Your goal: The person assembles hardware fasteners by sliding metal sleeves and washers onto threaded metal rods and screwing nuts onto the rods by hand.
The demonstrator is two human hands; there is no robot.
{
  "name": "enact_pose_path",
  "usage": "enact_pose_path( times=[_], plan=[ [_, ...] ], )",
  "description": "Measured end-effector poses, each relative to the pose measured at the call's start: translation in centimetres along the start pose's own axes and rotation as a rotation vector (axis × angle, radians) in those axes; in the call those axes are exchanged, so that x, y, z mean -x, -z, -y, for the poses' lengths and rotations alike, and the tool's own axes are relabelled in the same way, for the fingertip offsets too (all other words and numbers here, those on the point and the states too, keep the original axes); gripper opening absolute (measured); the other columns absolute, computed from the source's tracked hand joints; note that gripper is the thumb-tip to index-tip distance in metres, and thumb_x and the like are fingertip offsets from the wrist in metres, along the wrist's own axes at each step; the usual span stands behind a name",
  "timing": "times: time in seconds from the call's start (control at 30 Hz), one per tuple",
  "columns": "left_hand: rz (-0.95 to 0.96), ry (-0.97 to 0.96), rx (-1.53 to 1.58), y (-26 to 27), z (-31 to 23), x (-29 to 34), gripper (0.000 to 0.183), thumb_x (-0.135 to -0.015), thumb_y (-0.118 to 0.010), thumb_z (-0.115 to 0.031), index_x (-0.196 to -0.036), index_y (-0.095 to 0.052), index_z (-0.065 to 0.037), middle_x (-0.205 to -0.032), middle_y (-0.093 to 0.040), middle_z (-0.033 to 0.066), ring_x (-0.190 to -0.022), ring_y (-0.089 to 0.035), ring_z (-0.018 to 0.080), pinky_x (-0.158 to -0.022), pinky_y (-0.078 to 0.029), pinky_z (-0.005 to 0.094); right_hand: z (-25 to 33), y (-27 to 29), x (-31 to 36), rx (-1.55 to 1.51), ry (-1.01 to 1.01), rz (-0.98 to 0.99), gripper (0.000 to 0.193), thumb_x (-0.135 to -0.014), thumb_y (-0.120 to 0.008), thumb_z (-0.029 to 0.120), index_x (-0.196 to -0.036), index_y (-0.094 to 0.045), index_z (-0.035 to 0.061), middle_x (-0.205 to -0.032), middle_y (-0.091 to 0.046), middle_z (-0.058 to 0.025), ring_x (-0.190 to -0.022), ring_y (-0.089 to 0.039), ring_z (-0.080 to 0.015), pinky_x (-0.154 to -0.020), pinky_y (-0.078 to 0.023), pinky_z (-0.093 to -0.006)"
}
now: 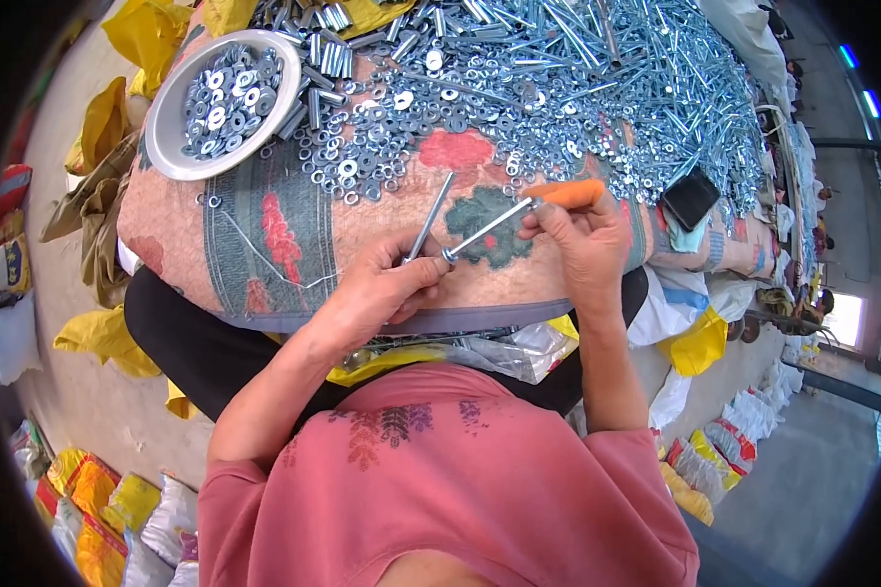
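Left hand (387, 276): we grip a rod (429, 215), far end free | right hand (593, 240): we pinch a bolt (489, 228), slanting between our hands, by its end, likely to steady it | washers (362, 147) spread on cloth (519, 284) beyond, presumably for easy reach

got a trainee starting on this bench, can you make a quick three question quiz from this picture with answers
1. Multiple choice: what is piled inside the pale round bowl?
a) yellow bags
b) metal washers
c) long screws

2. True or false: the right hand has an orange finger cover on it.

3. Count: how many metal rods are held in the hands?

Key
1. b
2. True
3. Two: the left hand holds the left rod, which points up and away, and the right rod runs slantwise between the two hands.
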State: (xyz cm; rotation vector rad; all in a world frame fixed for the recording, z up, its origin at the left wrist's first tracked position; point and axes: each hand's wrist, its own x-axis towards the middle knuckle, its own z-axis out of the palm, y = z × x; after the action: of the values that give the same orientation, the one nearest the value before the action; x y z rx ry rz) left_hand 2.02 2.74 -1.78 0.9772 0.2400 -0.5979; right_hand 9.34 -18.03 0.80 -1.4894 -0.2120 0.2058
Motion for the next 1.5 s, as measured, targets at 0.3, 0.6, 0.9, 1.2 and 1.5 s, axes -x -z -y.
enact_pose_path(
  times=[0.3,0.6,0.9,1.2,1.5],
  plan=[
    [0.001,0.024,-0.300,0.2,-1.2,0.3,0.010,-0.087,-0.055,-0.014,-0.084,-0.053,-0.004,-0.064,-0.049,-0.0005,-0.044,-0.033,0.0020,-0.038,-0.021,0.0171,0.7,-0.1,0.1,0.036,-0.215,0.111,0.015,-0.080,-0.062,-0.002,-0.092,-0.053,-0.0023,-0.088,-0.062,-0.0131,-0.069,-0.061,-0.0140,-0.062,-0.055,-0.0267],
    [0.052,-0.018,0.080,0.7,-0.9,-0.8,0.019,-0.087,-0.059,-0.019,-0.092,-0.055,-0.002,-0.065,-0.056,0.0028,-0.041,-0.039,0.0028,-0.036,-0.026,0.0171,-0.3,-2.5,0.8,-0.118,-0.122,0.171,0.017,-0.080,-0.058,-0.003,-0.097,-0.058,-0.0029,-0.085,-0.063,-0.0122,-0.068,-0.061,-0.0149,-0.056,-0.053,-0.0277],
    [-0.123,-0.182,-0.094,0.3,0.1,0.1,0.010,-0.087,-0.055,-0.010,-0.090,-0.055,-0.001,-0.062,-0.058,0.0041,-0.042,-0.042,0.0040,-0.037,-0.029,0.0179,-0.6,-1.4,1.1,0.248,-0.232,0.164,0.021,-0.082,-0.064,0.007,-0.100,-0.060,-0.0021,-0.088,-0.064,-0.0106,-0.070,-0.061,-0.0125,-0.061,-0.048,-0.0210],
    [-0.208,-0.253,-0.264,0.0,0.1,0.5,0.007,-0.085,-0.055,-0.007,-0.084,-0.056,-0.001,-0.062,-0.057,0.0016,-0.053,-0.050,0.0048,-0.047,-0.038,0.0189,-0.7,-1.2,1.4,0.035,-0.167,0.138,0.031,-0.083,-0.064,0.017,-0.107,-0.058,-0.0018,-0.080,-0.064,-0.0085,-0.072,-0.062,-0.0145,-0.067,-0.050,-0.0257],
    [-0.118,-0.175,-0.204,-0.4,0.7,0.2,0.009,-0.086,-0.058,-0.011,-0.088,-0.054,-0.003,-0.062,-0.057,0.0029,-0.043,-0.042,0.0028,-0.038,-0.029,0.0160,-0.4,-0.9,1.2,-0.039,-0.192,0.179,0.044,-0.090,-0.054,0.028,-0.119,-0.049,-0.0038,-0.090,-0.062,-0.0097,-0.083,-0.063,-0.0188,-0.076,-0.051,-0.0317]
  ],
)
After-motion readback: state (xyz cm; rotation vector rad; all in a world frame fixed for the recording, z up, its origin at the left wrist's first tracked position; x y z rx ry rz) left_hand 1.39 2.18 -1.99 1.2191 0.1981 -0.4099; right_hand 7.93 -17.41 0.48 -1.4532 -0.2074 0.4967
